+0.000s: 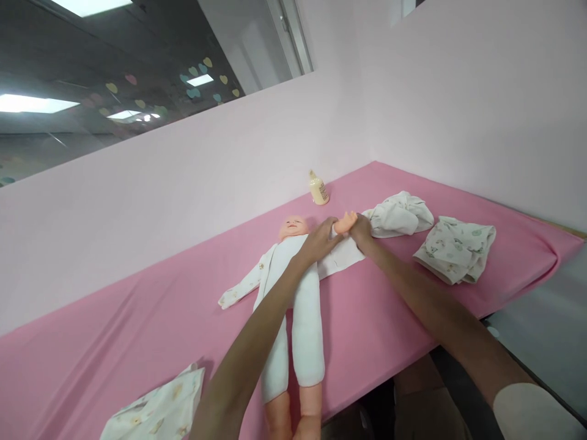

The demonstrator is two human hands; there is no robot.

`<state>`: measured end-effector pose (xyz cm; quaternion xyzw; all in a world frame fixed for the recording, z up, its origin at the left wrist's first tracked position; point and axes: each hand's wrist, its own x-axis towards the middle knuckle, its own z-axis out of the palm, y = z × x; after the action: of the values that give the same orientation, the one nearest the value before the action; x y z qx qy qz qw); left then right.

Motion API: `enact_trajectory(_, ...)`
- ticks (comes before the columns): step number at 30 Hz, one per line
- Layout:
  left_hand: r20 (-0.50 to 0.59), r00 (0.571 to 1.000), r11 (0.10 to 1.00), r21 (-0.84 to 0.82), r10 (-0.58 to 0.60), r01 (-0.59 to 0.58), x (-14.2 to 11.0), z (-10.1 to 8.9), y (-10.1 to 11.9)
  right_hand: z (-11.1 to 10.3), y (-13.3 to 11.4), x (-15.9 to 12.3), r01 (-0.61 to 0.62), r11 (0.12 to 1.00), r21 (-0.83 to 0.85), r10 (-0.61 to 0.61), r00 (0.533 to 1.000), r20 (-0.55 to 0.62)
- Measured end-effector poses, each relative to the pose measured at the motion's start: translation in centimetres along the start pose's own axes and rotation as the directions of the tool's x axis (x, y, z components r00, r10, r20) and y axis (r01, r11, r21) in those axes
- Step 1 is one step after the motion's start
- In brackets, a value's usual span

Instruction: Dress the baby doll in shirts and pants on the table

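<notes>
Two grips of ours meet at one raised hand of the doll (306,305). Our left grip (321,240) is closed around the doll's arm just below that small hand (346,222). Our right grip (362,231) has its fingers curled against the other side of the small hand; we cannot tell whether they clench it or cloth behind it, since the fingertips are hidden.

The doll lies face up, its head just beyond and to the left of our left grip, its white-clad body and legs running back toward us beneath our left forearm. Left of that grip, a printed sleeve (243,287) covers the doll's other arm, stretched out flat. Below both grips, a pale garment panel (342,258) spreads from the doll's side.

Beyond our grips, near the wall (257,165), a bottle of pale yellow liquid (319,190) stands upright. Just right of our right grip sits a crumpled white cloth (401,215), and farther right a folded printed cloth (456,249). Well apart, nearer us and to the left, lies a patterned cloth (158,409). All rest on the pink tabletop (367,318).
</notes>
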<state>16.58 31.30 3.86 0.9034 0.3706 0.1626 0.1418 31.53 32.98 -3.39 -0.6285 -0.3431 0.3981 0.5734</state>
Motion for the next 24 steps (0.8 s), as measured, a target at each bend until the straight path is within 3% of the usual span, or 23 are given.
enact_trajectory(3, -0.075, 0.991, 0.993, -0.06, -0.108, 0.104, 0.0, -0.9, -0.1, -0.5, -0.5, 0.2, -0.04, 0.999, -0.012, 0.038, 0.992, -0.123)
enact_trajectory(5, -0.079, 0.987, 0.987, -0.091, -0.142, 0.134, -0.1, -1.3, -0.1, -0.6, -0.8, -0.1, -0.062, 0.998, -0.016, 0.059, 0.99, -0.13)
enact_trajectory(10, -0.084, 0.989, 0.984, -0.14, -0.12, 0.107, -0.2, -1.3, -0.2, -0.2, -1.3, -1.3, 0.057, 0.992, -0.116, -0.059, 0.998, -0.016)
enact_trajectory(13, -0.089, 0.993, 0.985, -0.161, -0.074, 0.059, -0.2, -1.0, -0.3, 0.1, -0.8, -1.9, 0.219, 0.917, -0.333, -0.182, 0.973, 0.138)
enact_trajectory(16, -0.114, 0.993, 0.983, -0.183, -0.019, -0.002, -0.1, -0.7, -0.5, 0.3, -0.1, -2.2, 0.299, 0.837, -0.459, -0.19, 0.944, 0.269)
enact_trajectory(24, -0.043, 0.998, 0.977, -0.208, -0.053, 0.043, -0.1, -0.6, 0.1, 0.5, -0.1, -1.8, 0.305, 0.805, -0.509, -0.225, 0.951, 0.213)
